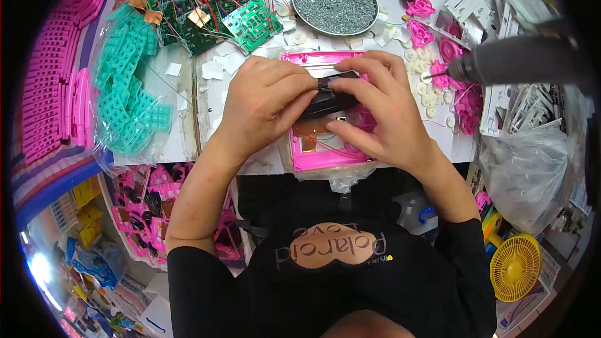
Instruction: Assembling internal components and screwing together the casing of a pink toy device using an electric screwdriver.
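Observation:
In front of me on the table lies a pink plastic casing (324, 161) shaped like a rectangular frame. Over its middle I grip a black plastic part (322, 105) between both hands. My left hand (266, 97) has its fingers closed on the part's left end. My right hand (389, 109) pinches it from the right, with the thumb lower down near a brown circuit board (307, 129). Red wires and a copper-coloured piece (308, 144) show inside the casing. My fingers hide much of the black part, so its exact kind is unclear.
A round metal tray (297, 0) of screws stands at the back, beside wired green circuit boards (253, 24). Teal silicone keypads (122, 100) lie left. A dark power screwdriver (519, 62) hangs at right above pink parts (421, 32) and white discs (426, 97). Pink casings (147, 213) fill a box below.

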### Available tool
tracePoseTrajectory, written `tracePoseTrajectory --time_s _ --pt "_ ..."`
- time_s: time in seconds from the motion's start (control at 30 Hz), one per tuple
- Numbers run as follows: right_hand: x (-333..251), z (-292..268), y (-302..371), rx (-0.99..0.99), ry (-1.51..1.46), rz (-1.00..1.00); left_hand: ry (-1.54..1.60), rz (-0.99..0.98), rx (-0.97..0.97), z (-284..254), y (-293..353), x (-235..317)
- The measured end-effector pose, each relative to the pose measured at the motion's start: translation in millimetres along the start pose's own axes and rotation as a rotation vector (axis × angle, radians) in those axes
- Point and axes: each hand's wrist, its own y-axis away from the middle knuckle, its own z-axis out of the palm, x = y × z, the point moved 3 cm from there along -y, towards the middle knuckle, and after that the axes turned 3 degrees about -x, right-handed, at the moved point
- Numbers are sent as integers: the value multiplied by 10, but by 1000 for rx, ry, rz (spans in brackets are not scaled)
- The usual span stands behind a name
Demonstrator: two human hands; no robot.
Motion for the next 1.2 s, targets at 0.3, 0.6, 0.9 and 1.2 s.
tracePoseTrajectory --time_s 0.3,0.6,0.9,1.2 --pt "102 -30 24 44 55 -14 -27 -6 -27 -41 -24 29" --pt "134 -40 -9 -29 47 -130 -74 -2 -154 -121 -139 58" --pt "272 45 -10 -146 92 -100 -118 30 -375 -172 -345 95" --pt "178 66 -64 -181 138 -158 -155 99 -535 -173 -519 80"
